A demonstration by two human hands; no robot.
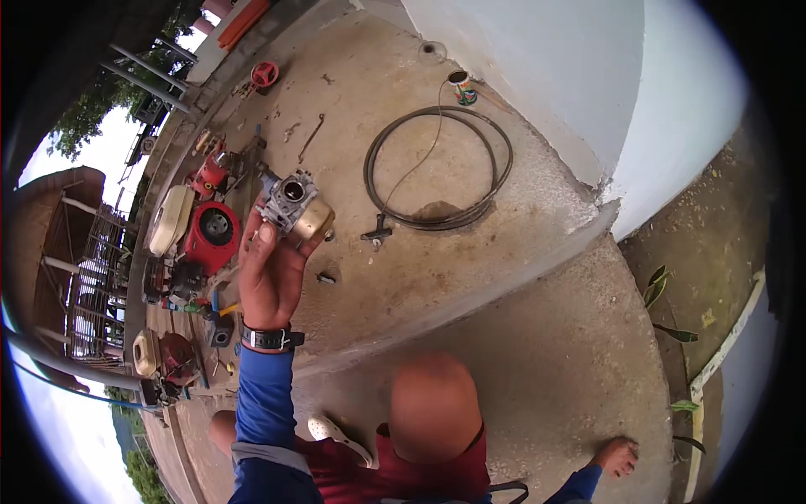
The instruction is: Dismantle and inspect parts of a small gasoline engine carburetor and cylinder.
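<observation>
My left hand (273, 273) is raised in front of me and grips a carburetor (300, 206) by its side. The carburetor has a grey metal body with a dark round bore facing up and a brass-coloured bowl. My thumb lies along its near side; the other fingers are partly hidden beneath it. Far off to the lower right, my right hand (617, 456) hangs above the concrete with its fingers curled in, and nothing shows in them.
A coiled black cable (369, 172) with a handle lies on the concrete floor. Behind it stands a small can (461, 88). A wrench (311, 138) rests farther left. Red engine housing (212, 235), a cream tank (171, 220) and several parts line the left edge. A white wall (537, 76) rises at right.
</observation>
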